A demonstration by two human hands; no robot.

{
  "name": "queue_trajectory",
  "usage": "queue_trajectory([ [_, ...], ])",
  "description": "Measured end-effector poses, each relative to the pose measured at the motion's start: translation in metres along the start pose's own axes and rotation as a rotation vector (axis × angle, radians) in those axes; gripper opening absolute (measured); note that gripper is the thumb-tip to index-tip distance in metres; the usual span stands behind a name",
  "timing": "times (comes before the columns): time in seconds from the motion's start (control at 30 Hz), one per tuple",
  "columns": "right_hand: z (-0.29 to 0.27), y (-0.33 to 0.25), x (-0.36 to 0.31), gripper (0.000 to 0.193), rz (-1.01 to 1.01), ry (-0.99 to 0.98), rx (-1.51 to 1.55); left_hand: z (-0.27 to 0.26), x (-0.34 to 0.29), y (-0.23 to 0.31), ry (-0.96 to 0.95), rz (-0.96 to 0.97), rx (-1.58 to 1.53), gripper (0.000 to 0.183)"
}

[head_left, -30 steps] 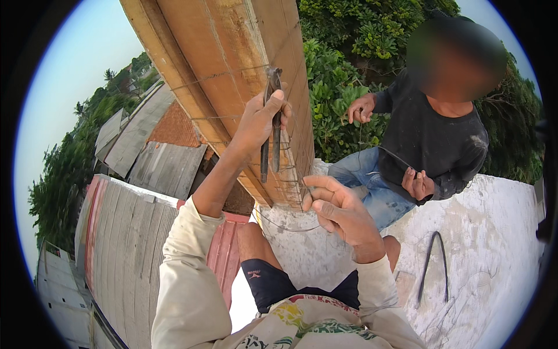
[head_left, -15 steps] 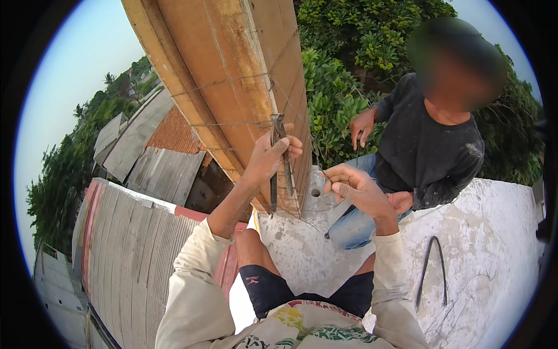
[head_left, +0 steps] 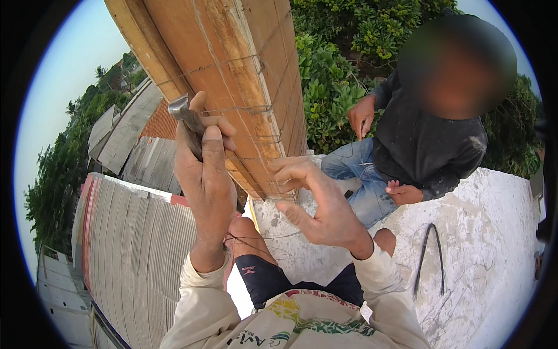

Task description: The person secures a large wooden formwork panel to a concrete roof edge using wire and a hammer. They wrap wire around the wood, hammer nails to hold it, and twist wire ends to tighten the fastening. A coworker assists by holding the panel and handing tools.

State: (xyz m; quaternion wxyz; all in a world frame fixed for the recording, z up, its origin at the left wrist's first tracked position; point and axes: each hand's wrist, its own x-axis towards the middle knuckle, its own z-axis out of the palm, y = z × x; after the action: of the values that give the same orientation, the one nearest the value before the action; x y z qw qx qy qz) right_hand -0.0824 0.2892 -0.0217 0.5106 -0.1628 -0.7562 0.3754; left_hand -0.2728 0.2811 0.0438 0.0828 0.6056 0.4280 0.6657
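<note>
My left hand is raised at the left side of a tall wooden column form. Its fingers are wrapped round metal pincers, whose head points up and away; their handles are mostly hidden by the hand. Thin tie wires run across the form's boards. My right hand hovers before the foot of the form with thumb and fingers apart, and I see nothing held in it. A loose thin wire hangs below my hands, across my knee.
A co-worker in a dark top sits close at the right. The pale concrete slab carries a bent black rod and loose wire. Beyond the slab's left edge lie lower corrugated roofs. Leafy trees stand behind.
My left hand has come nearer and moved left with the pincers. My right hand has moved left and its pinch has opened. The co-worker's head has leaned slightly closer.
</note>
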Motion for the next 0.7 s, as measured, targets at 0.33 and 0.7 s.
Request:
queue_trajectory([
  [0.33, 0.068, 0.013, -0.01, 0.027, -0.186, 0.343, -0.058, 0.012, -0.023, 0.028, -0.351, 0.01, -0.295, 0.056],
  [0.7, -0.05, -0.038, -0.011, 0.029, 0.311, 0.509, -0.028, 0.058, 0.052, -0.073, -0.263, -0.453, -0.497, 0.046],
])
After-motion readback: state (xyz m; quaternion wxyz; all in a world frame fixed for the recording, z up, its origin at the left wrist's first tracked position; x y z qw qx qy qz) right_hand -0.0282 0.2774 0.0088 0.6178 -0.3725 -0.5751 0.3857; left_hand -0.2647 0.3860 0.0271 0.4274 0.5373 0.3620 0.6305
